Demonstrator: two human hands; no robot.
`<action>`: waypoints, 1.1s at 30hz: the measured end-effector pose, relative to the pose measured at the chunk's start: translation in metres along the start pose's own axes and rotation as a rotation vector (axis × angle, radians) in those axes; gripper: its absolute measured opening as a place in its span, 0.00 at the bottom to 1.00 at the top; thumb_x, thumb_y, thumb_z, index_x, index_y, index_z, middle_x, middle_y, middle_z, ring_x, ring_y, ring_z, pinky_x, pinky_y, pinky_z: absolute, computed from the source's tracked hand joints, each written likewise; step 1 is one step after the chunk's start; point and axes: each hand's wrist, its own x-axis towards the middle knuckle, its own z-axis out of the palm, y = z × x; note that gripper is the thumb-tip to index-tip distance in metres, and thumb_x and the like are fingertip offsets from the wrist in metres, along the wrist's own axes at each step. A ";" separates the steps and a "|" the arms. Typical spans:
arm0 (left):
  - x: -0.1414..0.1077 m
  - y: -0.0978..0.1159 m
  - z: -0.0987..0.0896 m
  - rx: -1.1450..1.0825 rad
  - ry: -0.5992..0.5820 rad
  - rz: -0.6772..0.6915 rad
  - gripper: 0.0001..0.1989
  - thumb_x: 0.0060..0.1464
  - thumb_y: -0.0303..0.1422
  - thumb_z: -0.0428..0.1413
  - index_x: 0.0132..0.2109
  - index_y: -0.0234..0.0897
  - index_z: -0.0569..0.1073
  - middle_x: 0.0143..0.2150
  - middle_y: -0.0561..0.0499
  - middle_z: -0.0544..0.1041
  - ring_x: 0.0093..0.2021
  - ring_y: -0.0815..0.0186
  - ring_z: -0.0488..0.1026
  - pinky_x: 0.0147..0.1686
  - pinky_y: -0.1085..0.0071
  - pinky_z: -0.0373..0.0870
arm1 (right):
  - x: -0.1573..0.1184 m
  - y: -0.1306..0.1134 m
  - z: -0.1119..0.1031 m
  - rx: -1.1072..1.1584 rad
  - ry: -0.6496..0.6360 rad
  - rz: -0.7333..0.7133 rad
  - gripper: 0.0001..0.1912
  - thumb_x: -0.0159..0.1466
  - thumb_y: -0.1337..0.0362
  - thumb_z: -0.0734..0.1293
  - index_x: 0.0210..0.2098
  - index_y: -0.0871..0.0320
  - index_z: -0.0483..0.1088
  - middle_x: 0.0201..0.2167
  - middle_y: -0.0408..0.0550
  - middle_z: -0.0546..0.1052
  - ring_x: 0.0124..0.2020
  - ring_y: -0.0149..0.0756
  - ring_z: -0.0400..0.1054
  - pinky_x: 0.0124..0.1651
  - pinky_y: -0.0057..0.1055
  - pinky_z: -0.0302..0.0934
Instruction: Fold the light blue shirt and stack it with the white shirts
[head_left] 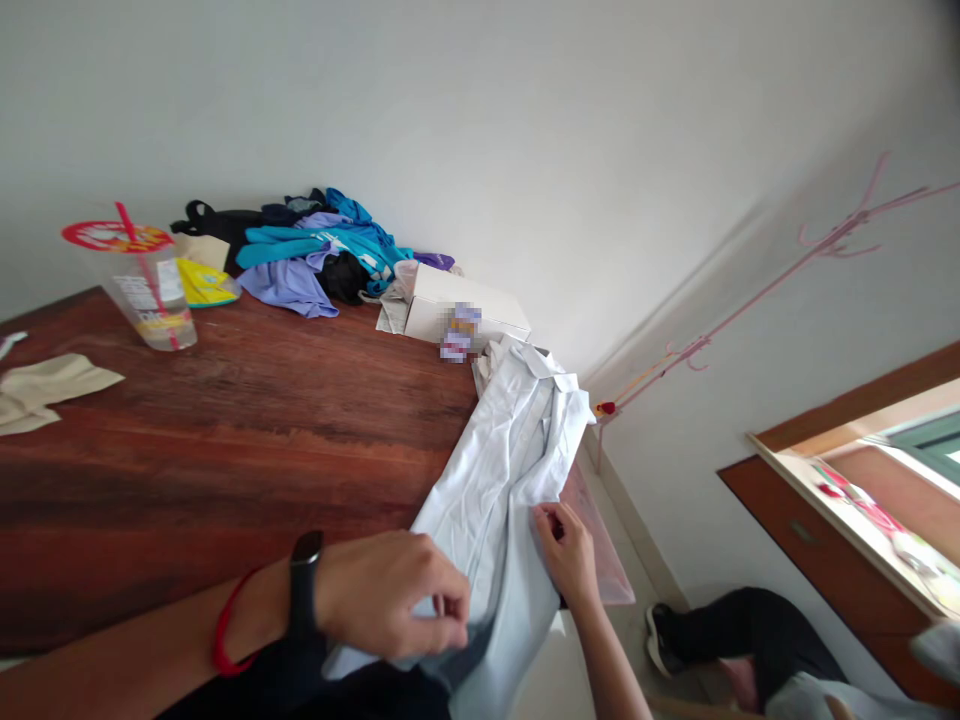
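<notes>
Fingers of both hands pinch pale-blue shirt (499, 470) at table (225, 430) edge: left hand (390, 595) near hem, right hand (568, 550) on side fold.

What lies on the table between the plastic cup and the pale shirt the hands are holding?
Only bare wood of the table lies between the cup and the shirt, as the head view shows.

walls: plain white, upper frame | table (225, 420): dark red wood, left | window sill (847, 500): wood-trimmed, right edge, daylight | coat rack (787, 270): pink, upper right
</notes>
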 end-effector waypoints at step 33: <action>0.119 -0.086 -0.039 0.718 0.531 -0.270 0.17 0.60 0.18 0.46 0.47 0.38 0.74 0.53 0.40 0.75 0.42 0.56 0.77 0.37 0.62 0.72 | -0.001 -0.001 0.001 -0.032 -0.001 -0.006 0.19 0.69 0.50 0.61 0.33 0.55 0.75 0.27 0.47 0.74 0.31 0.40 0.68 0.36 0.32 0.58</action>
